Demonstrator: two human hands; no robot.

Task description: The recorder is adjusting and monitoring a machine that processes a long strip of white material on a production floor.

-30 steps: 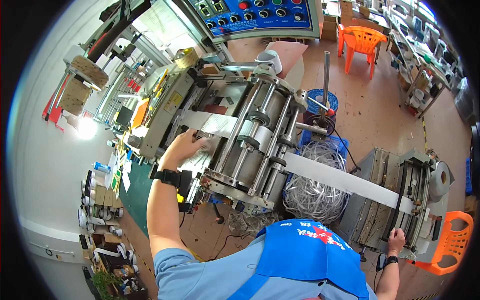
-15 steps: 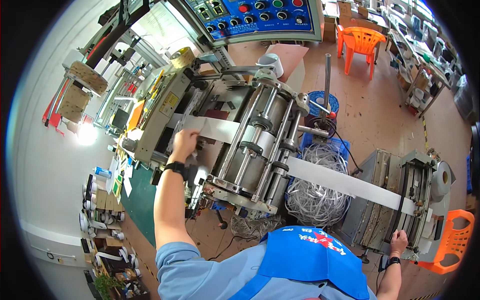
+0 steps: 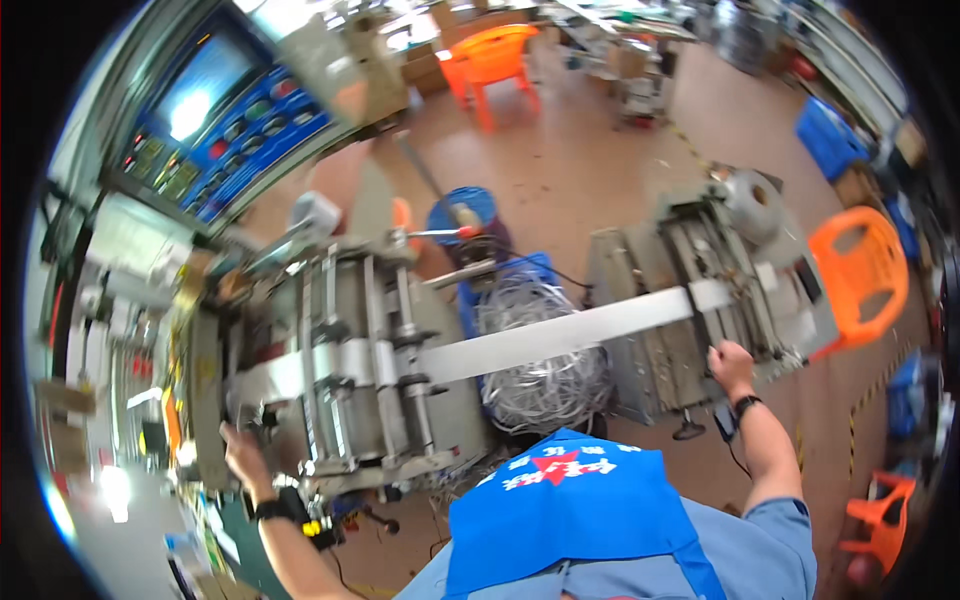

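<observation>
A wide white strip (image 3: 560,338) stretches from the roller machine (image 3: 345,380) on the left, across a gap, to the grey feed unit (image 3: 650,330) on the right. My right hand (image 3: 732,366) is closed at the feed unit's front edge, by the lower end of a black bar (image 3: 692,280) lying across the strip. What its fingers hold, if anything, is hidden. At the front left of the roller machine is my left hand (image 3: 246,462), beside the strip's left end. Motion smears its fingers.
Below the strip, a blue crate (image 3: 467,310) overflows with tangled white trimmings (image 3: 545,385). A blue control panel (image 3: 225,125) hangs at the upper left. Orange chairs stand at the back (image 3: 495,65) and right (image 3: 870,275). A large white roll (image 3: 752,200) sits behind the feed unit.
The view has swung right, bringing the feed unit nearer the middle. My left hand has moved back from the strip toward the machine's front left. My right hand remains at the feed unit's front edge.
</observation>
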